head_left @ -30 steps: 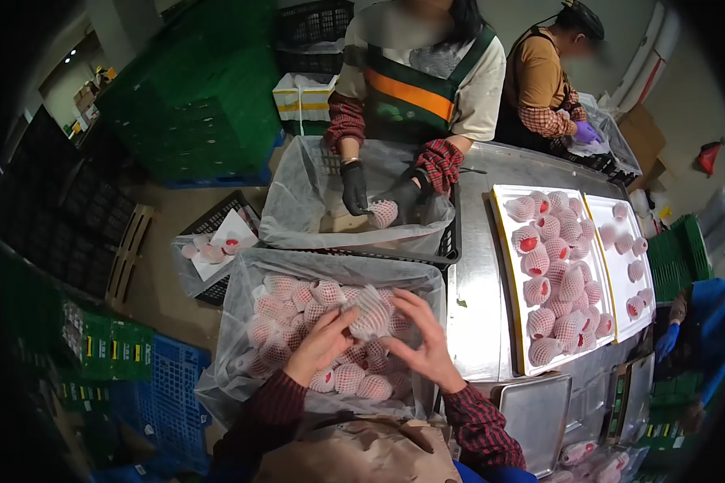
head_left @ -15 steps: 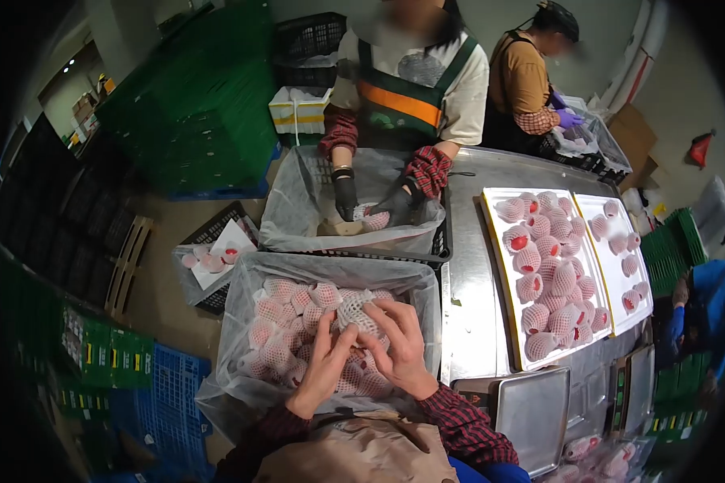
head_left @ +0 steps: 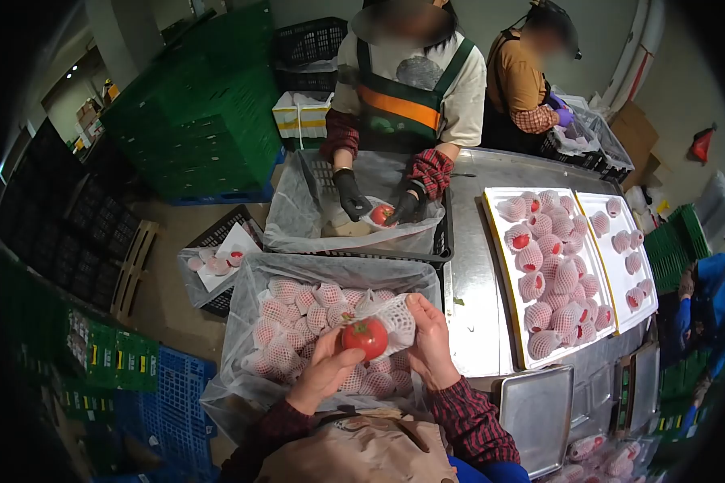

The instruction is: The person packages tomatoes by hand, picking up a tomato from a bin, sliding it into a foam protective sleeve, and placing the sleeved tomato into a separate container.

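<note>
A bare red tomato [head_left: 364, 339] with a green stem end rests in my left hand [head_left: 324, 373], its fingers and thumb curled round it. My right hand [head_left: 432, 344] pinches the edge of a white foam net sleeve [head_left: 399, 320], which is spread beside the tomato and touches its right side. Both hands are over a crate lined with clear plastic [head_left: 242, 322]. Inside lie several net-wrapped tomatoes [head_left: 280, 354], packed close together.
Across from me a person in black gloves handles a tomato [head_left: 382, 215] over another lined crate [head_left: 298, 193]. On the metal table [head_left: 471, 322], white trays [head_left: 503, 266] hold net-wrapped fruit. Metal pans [head_left: 537, 419] are at right. Another person in purple gloves [head_left: 565, 117] works behind.
The tomato between my hands is now uncovered, its net pulled off to the right by my right hand. The person across also has a red tomato showing out of its net.
</note>
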The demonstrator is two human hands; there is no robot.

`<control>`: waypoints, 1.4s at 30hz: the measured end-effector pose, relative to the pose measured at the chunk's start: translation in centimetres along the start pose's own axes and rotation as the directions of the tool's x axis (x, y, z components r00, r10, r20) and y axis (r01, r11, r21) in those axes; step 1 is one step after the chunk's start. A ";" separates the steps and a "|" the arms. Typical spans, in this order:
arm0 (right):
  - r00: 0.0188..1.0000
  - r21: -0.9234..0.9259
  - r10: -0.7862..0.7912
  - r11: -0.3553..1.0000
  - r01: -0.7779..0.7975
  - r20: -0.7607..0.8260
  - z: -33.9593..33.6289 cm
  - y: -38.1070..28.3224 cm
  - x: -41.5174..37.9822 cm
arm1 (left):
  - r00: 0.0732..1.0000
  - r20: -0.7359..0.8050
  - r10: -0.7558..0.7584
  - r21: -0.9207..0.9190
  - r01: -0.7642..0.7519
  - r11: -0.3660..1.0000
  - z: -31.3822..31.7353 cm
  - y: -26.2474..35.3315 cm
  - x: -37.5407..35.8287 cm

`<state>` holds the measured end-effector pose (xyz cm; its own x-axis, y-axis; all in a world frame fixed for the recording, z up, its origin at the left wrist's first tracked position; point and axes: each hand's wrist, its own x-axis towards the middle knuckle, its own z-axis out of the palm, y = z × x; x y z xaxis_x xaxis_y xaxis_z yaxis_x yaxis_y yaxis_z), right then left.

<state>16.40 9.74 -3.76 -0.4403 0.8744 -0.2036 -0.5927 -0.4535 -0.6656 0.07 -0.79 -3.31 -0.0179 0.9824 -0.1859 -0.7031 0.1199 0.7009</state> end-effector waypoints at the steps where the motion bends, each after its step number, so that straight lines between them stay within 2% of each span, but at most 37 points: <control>1: 0.999 0.062 0.042 0.997 -0.042 -0.011 -0.3 0.2 0.3 | 0.994 0.096 -0.051 -0.126 0.063 0.990 -0.3 0.1 -0.3; 2: 1.000 -0.020 0.008 1.000 -0.009 -0.017 -1.3 1.1 0.8 | 0.994 0.095 -0.051 -0.126 0.063 0.990 -0.4 0.2 -0.4; 3: 1.000 -0.019 0.010 1.000 -0.010 -0.016 -2.0 2.0 0.7 | 0.988 0.138 -0.065 -0.103 0.079 0.992 -0.3 0.4 -0.7; 4: 0.996 -0.234 -0.094 0.968 0.093 0.007 -1.9 2.4 0.7 | 0.981 0.179 -0.075 -0.080 0.090 0.993 -0.2 0.6 -0.9; 5: 0.981 -0.435 -0.188 0.879 0.193 0.055 -1.8 2.7 0.7 | 0.982 0.174 -0.068 -0.082 0.084 0.993 0.1 0.9 -1.1; 6: 0.965 -0.524 -0.246 0.813 0.255 0.089 -1.4 2.1 0.0 | 0.994 0.110 -0.023 0.021 0.021 1.000 0.7 1.4 -1.2; 7: 0.966 -0.523 -0.241 0.814 0.253 0.092 -0.9 1.5 -0.7 | 0.998 0.052 0.027 0.129 -0.033 0.991 1.1 1.9 -1.2; 8: 0.967 -0.491 -0.249 0.837 0.242 0.053 -0.2 0.7 -1.6 | 0.999 0.047 0.028 0.128 -0.034 0.991 1.3 2.1 -1.1; 9: 0.967 -0.458 -0.255 0.858 0.231 0.011 0.1 0.1 -2.3 | 0.999 0.002 0.049 0.271 -0.048 0.961 1.5 2.4 -1.1; 10: 0.968 -0.433 -0.245 0.868 0.244 0.053 0.0 -0.3 -2.8 | 0.997 -0.037 0.074 0.409 -0.053 0.911 1.7 2.4 -1.0; 11: 0.968 -0.433 -0.245 0.868 0.243 0.051 0.4 -0.6 -3.1 | 0.997 -0.037 0.073 0.408 -0.051 0.912 1.6 1.8 -0.9; 13: 0.890 -0.649 -0.311 0.610 0.456 0.333 2.0 -1.3 -4.1 | 0.936 0.051 0.348 0.638 -0.299 0.710 1.3 0.4 -0.5; 14: 0.865 -0.692 -0.303 0.519 0.502 0.401 3.2 -2.1 -4.4 | 0.938 0.054 0.342 0.636 -0.296 0.713 2.0 0.4 -0.4; 15: 0.866 -0.695 -0.306 0.517 0.500 0.396 3.3 -1.9 -4.4 | 0.899 0.121 0.421 0.834 -0.323 0.448 2.9 0.7 -0.4; 16: 0.869 -0.720 -0.305 0.487 0.494 0.390 3.3 -1.8 -4.3 | 0.854 0.213 0.474 0.942 -0.309 0.133 3.4 0.9 -0.4; 17: 0.872 -0.744 -0.303 0.457 0.487 0.385 3.3 -1.7 -4.2 | 0.855 0.216 0.472 0.941 -0.311 0.134 3.2 0.9 -0.3; 18: 0.873 -0.697 -0.300 0.525 0.488 0.385 3.1 -1.6 -4.1 | 0.859 0.207 0.469 0.934 -0.316 0.167 2.9 1.0 -0.3; 19: 0.874 -0.698 -0.300 0.526 0.486 0.383 2.8 -1.6 -4.0 | 0.863 0.197 0.466 0.926 -0.320 0.201 2.7 1.0 -0.3; 20: 0.957 -0.473 -0.124 0.848 0.239 0.263 2.5 -1.8 -3.9 | 0.864 0.198 0.463 0.926 -0.320 0.202 2.8 1.2 -0.4; 21: 0.973 -0.153 0.097 0.986 -0.065 0.210 2.2 -1.9 -3.8 | 0.892 0.143 0.430 0.904 -0.294 0.311 3.1 1.4 -0.5; 22: 0.961 -0.092 0.176 0.983 -0.159 0.213 1.7 -1.8 -3.6 | 0.917 0.091 0.389 0.870 -0.263 0.416 3.3 1.6 -0.5; 23: 0.963 -0.092 0.174 0.983 -0.157 0.207 1.2 -1.7 -3.5 | 0.919 0.093 0.384 0.869 -0.264 0.420 3.5 1.7 -0.6; 25: 0.925 -0.063 0.314 0.949 -0.308 0.215 0.6 -1.6 -3.5 | 0.926 0.100 0.363 0.804 -0.290 0.519 3.5 1.8 -0.7; 26: 0.938 -0.064 0.307 0.952 -0.301 0.159 1.2 -1.5 -3.7 | 0.927 0.100 0.362 0.803 -0.290 0.520 3.3 1.7 -0.7; 28: 0.932 -0.069 0.321 0.947 -0.314 0.168 1.2 -1.7 -3.9 | 0.955 0.142 0.262 0.662 -0.288 0.692 2.6 1.3 -0.7; 31: 0.927 -0.082 0.334 0.942 -0.324 0.169 1.5 -1.9 -4.2 | 0.971 0.069 0.228 0.609 -0.222 0.761 2.4 1.2 -1.1; 33: 0.931 -0.089 0.330 0.944 -0.319 0.160 1.3 -2.2 -4.2 | 0.970 0.105 0.219 0.606 -0.237 0.759 1.9 1.3 -1.0; 35: 0.905 -0.142 0.357 0.933 -0.332 0.231 0.7 -2.4 -4.3 | 0.968 0.141 0.210 0.601 -0.252 0.759 2.0 1.4 -1.0; 37: 0.919 -0.187 0.322 0.940 -0.284 0.227 0.7 -2.4 -4.5 | 0.993 0.024 0.112 0.415 -0.112 0.903 2.7 1.8 -1.1; 38: 0.931 -0.233 0.288 0.944 -0.235 0.227 0.8 -2.4 -4.5 | 0.993 0.022 0.115 0.416 -0.114 0.902 2.5 1.8 -1.0; 40: 0.939 -0.282 0.259 0.940 -0.192 0.224 1.2 -2.5 -4.8 | 0.991 0.028 0.127 0.190 -0.130 0.973 2.1 1.6 -0.6; 42: 0.947 -0.330 0.230 0.932 -0.149 0.224 1.0 -2.5 -4.8 | 0.992 0.017 0.129 0.141 -0.130 0.981 2.2 1.6 -0.5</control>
<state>19.38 6.50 -0.42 -0.7045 0.6850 -0.1857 -0.2644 -0.4960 -0.8271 0.57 -0.76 -0.59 -0.0964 0.9919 -0.0824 -0.5876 0.0101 0.8091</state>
